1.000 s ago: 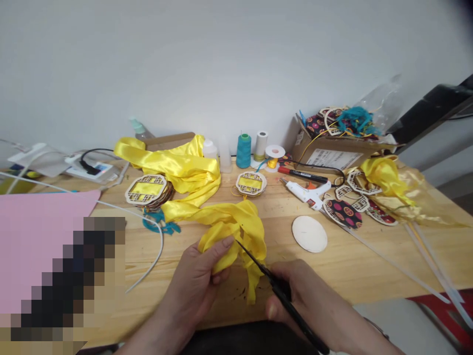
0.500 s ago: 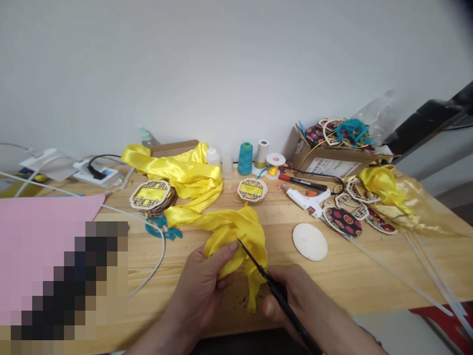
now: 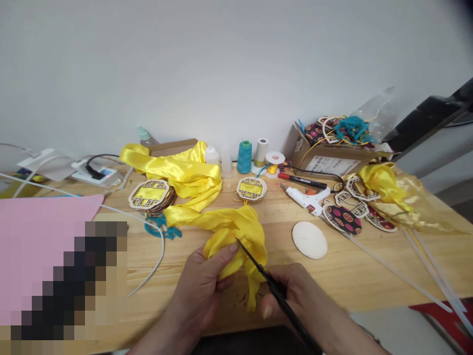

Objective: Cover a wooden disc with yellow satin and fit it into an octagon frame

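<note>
My left hand (image 3: 201, 286) pinches a bunched end of a long yellow satin ribbon (image 3: 229, 231) at the front of the wooden table (image 3: 369, 266). My right hand (image 3: 295, 296) is closed around black scissors (image 3: 273, 291), whose blades point up and left at the ribbon near my left thumb. The ribbon trails back left across the table to a loose pile (image 3: 181, 172). A strip of it hangs down between my two hands.
A white disc (image 3: 309, 239), a white glue gun (image 3: 306, 198), a red-capped marker (image 3: 301, 180), thread spools (image 3: 244, 157), lattice ornaments (image 3: 252, 189) and a cardboard box (image 3: 328, 155) lie beyond. Pink paper (image 3: 40, 236) and a white cable (image 3: 155, 256) are at left.
The view shifted slightly. My right hand with the scissors edged a little left toward the ribbon. My left hand keeps its pinch.
</note>
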The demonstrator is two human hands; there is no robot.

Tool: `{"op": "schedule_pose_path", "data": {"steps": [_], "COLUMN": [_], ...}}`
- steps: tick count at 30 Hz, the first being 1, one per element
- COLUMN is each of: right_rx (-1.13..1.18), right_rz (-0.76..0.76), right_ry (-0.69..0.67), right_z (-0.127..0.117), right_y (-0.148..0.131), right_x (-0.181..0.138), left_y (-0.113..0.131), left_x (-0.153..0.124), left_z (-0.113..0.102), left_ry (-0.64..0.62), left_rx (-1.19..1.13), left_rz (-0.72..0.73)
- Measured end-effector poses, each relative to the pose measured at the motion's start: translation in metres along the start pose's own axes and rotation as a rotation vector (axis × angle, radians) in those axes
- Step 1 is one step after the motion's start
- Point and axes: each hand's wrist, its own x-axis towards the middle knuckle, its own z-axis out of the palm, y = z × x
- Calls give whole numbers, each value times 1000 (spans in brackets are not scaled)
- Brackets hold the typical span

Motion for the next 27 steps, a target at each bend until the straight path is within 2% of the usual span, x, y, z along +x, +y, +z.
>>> {"op": "schedule_pose_path", "data": {"steps": [5, 10, 18, 27], "right_rx": [10, 41, 40, -69], "right_rz": [13, 2, -3, -59], "right_ry": [11, 27, -1, -25], "right_z": [1, 2, 0, 0], "right_y": [3, 7, 11, 4], "right_x": [0, 0, 0, -4], "left_y": [-1, 0, 0, -3], "left_x": [0, 0, 0, 3], "left_z": [-1, -2, -2, -4], "left_ry": [19, -47, -25, -10], "left_rx": [24, -33, -28, -16], "left_rz": [-31, 33, 29, 25]}}
